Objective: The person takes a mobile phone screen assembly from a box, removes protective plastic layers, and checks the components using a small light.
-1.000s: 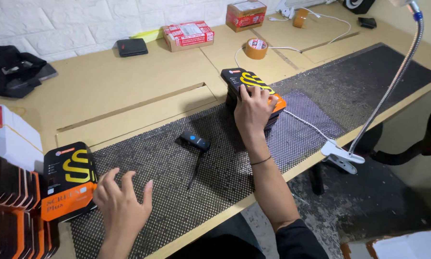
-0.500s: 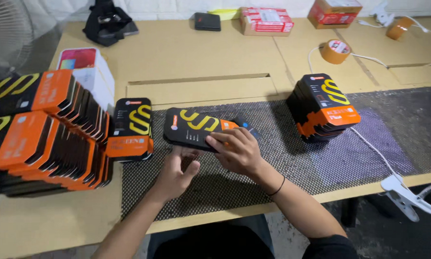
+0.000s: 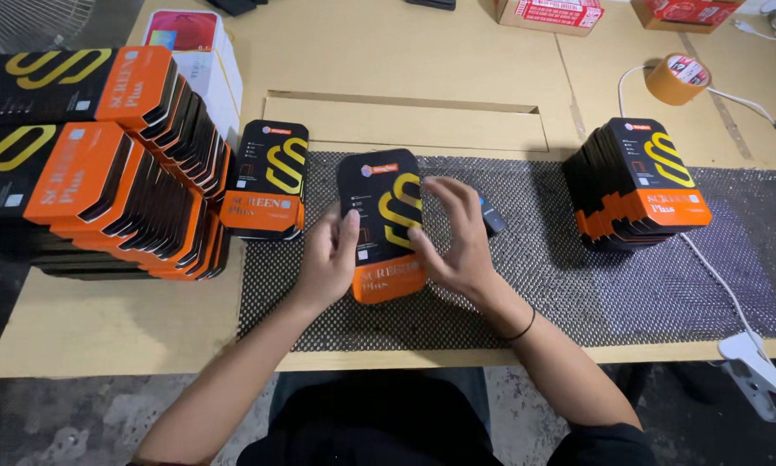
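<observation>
Left hand: your left hand grips the left edge of the black-and-orange package.
Right hand: your right hand clasps its right edge, fingers spread over the front.
Package: it sits between your hands, over the dark mesh mat on the worktop.
Right of you: a finished stack stands on the mat.
Left of you: leaning rows of packages, one lone package beside them.
Far edge: a tape roll.

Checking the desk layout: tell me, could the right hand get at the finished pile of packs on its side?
Probably yes. The right hand rests on the centre pack, and only bare mesh mat lies between it and the right stack of packs.
</observation>
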